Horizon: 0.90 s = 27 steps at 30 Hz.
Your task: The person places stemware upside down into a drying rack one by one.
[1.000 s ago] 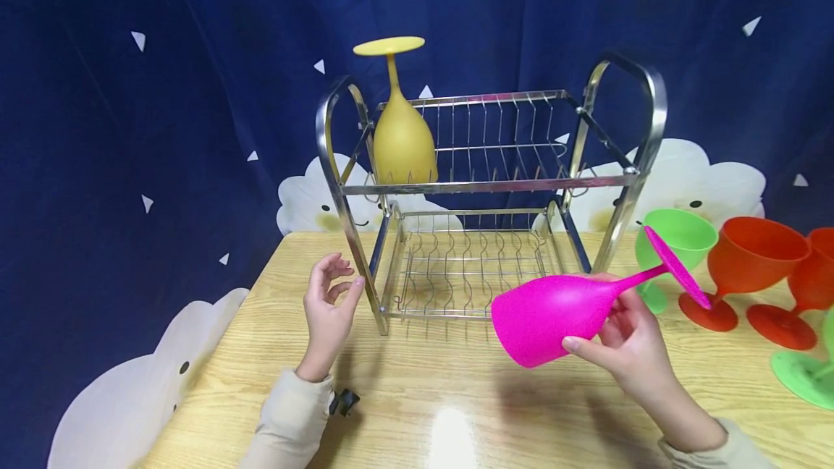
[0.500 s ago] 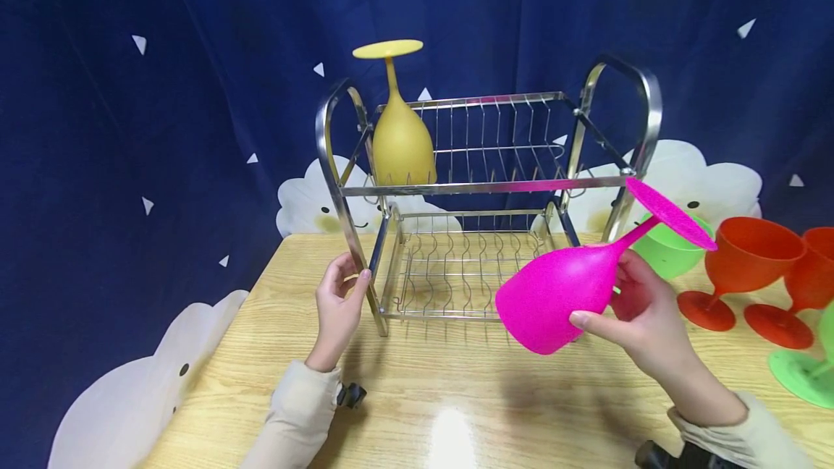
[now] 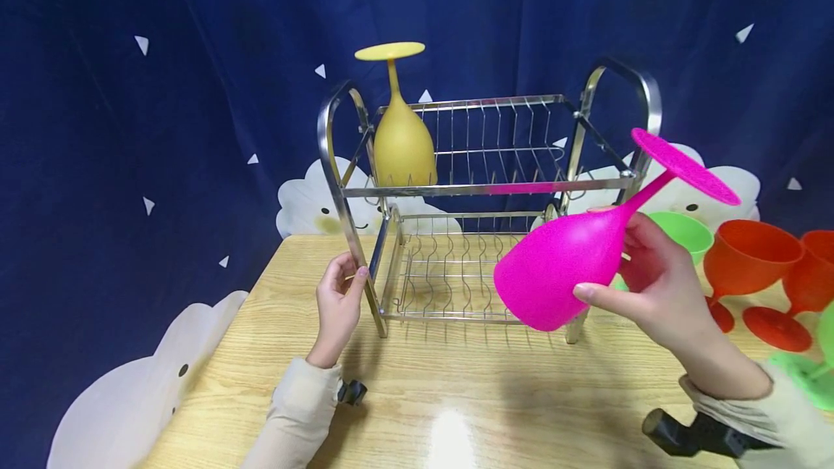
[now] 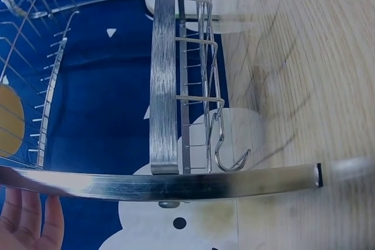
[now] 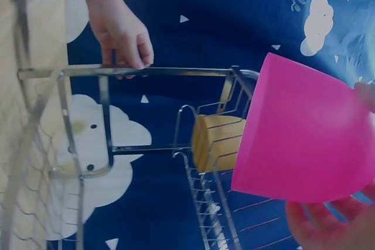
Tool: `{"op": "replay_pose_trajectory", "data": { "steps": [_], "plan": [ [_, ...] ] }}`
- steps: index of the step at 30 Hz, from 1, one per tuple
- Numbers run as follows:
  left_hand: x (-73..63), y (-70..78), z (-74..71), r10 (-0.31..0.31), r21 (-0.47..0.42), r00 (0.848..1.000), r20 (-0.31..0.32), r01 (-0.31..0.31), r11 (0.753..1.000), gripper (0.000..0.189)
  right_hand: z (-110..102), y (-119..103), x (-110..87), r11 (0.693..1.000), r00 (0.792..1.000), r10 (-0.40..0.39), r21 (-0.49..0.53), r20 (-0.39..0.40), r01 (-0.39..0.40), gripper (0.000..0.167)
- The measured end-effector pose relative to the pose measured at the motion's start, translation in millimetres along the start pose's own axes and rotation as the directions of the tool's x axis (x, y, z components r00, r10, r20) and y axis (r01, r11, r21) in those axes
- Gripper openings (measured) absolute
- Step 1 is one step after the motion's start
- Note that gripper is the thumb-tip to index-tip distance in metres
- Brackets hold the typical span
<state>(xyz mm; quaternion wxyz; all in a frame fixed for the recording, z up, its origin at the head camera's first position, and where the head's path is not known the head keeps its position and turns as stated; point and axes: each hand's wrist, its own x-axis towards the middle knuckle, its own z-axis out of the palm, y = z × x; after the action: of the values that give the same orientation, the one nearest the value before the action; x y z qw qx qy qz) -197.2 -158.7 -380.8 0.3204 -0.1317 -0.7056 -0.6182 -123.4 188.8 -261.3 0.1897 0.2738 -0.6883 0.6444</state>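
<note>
A pink plastic goblet (image 3: 563,266) is held by my right hand (image 3: 664,302), thumb on the near side of the bowl and fingers behind it. It tilts, mouth down to the left and foot up to the right, in front of the right half of a two-tier metal dish rack (image 3: 456,189). My left hand (image 3: 339,310) grips the rack's left front leg; the right wrist view shows its fingers (image 5: 140,54) curled over that bar. On the upper tier's left end stands a yellow goblet (image 3: 404,143), upside down.
At the right of the wooden table (image 3: 423,382) stand a green goblet (image 3: 684,234), an orange-red goblet (image 3: 752,263) and another orange-red goblet (image 3: 814,277). Another green goblet's foot (image 3: 801,375) shows at the right edge. Behind the rack hangs a dark blue curtain (image 3: 195,93).
My left hand has moved right onto the rack's leg and taken hold of it. My right hand has raised the pink goblet, and its foot has tipped higher.
</note>
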Motion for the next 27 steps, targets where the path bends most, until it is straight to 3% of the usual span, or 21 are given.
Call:
{"op": "replay_pose_trajectory", "data": {
  "steps": [2, 9, 15, 27],
  "plan": [
    [0.0, 0.1, -0.1, 0.002, 0.004, 1.000, 0.005, -0.002, 1.000, 0.020, 0, -5, 4.5, 1.000, 1.000, -0.020, -0.001, 0.014, 0.020, 0.065],
    [-0.1, 29.2, 3.5, -0.014, 0.026, 1.000, 0.013, 0.013, 1.000, 0.019, 2, -19, 20.4, 0.993, 0.992, -0.104, 0.072, 0.073, 0.099, 0.067],
    [-1.2, 31.7, 3.1, -0.016, 0.015, 1.000, 0.003, 0.016, 1.000, 0.019, 6, -38, 39.1, 0.988, 0.990, -0.120, 0.110, 0.071, 0.112, 0.066],
    [-1.4, 27.4, 4.5, -0.001, -0.001, 1.000, -0.004, 0.001, 1.000, 0.017, 14, -64, 78.4, 1.000, 0.999, -0.011, 0.029, 0.033, 0.010, 0.059]
  ]
}}
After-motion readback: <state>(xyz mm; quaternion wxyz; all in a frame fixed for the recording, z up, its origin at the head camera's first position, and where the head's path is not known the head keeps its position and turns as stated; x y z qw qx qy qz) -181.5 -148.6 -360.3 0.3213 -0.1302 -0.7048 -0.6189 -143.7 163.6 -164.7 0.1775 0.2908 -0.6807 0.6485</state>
